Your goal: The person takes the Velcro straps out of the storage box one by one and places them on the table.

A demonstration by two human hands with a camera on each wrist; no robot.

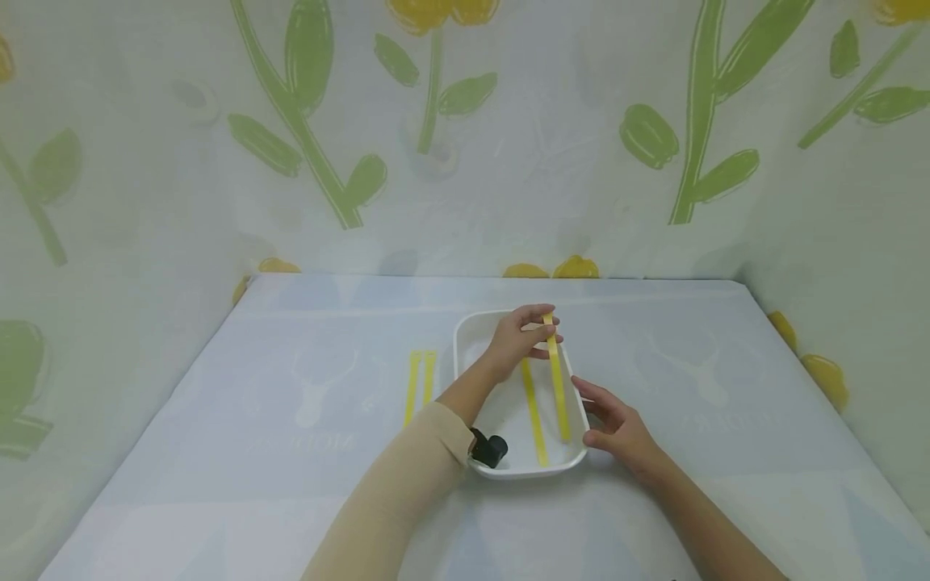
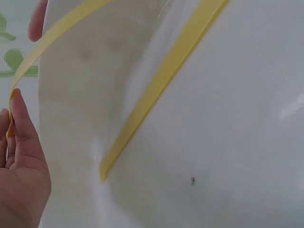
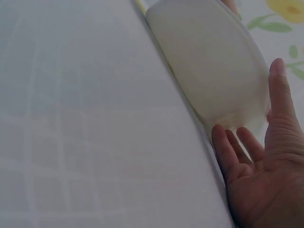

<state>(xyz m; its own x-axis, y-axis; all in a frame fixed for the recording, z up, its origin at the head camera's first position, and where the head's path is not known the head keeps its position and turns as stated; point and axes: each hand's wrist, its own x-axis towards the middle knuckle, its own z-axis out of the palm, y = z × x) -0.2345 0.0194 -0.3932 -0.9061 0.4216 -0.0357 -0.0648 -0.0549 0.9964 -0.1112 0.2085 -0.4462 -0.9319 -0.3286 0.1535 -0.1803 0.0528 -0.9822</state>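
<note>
My left hand (image 1: pixel 514 345) pinches one end of a flat yellow strip (image 1: pixel 558 387) above the right side of a white tray (image 1: pixel 519 474). In the left wrist view that strip (image 2: pixel 61 26) bends away from the fingertips. A second yellow strip (image 1: pixel 534 415) lies lengthwise inside the tray. At the tray's right side, my right hand (image 1: pixel 617 428) touches the outer wall with its fingers spread. The right wrist view shows the fingertips against the wall of the tray (image 3: pixel 204 57), with the thumb extended near the rim.
Two more yellow strips (image 1: pixel 421 375) lie side by side on the table, left of the tray and partly behind my left sleeve (image 1: pixel 400 488). A pale cloth (image 1: pixel 240 452) covers the table. Flower-patterned curtains (image 1: pixel 538 177) surround it at the back and sides.
</note>
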